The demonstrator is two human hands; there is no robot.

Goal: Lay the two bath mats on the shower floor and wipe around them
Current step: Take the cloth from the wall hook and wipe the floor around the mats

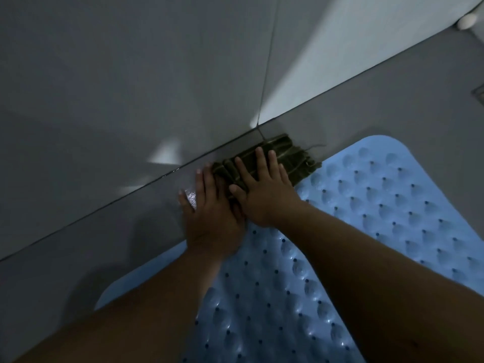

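- My two bare forearms reach out over a blue bath mat [353,231] lying flat on the shower floor [366,106]; it is soft-looking rubber or plastic, round-cornered, dimpled in rows with small dark holes.
- Only this one mat is clearly in view; I cannot tell where the second lies.
- My left hand [209,218] is spread flat, palm down, its fingertips on the near end of a dark olive cloth [288,161] and on bare, wet-looking floor beside it.
- My right hand [264,195] is likewise open and flat, fingers splayed, pressing the cloth down rather than gripping it.
- The cloth, bunched into ridged folds with a loose thread at its far end, sits in the narrow strip of floor between the mat's far edge and the foot of the grey tiled wall [131,74].
- Judged from this, the wiping step is in hand; the next move calls for steady downward pressure while sliding the cloth along the floor's edge without rucking the mat.
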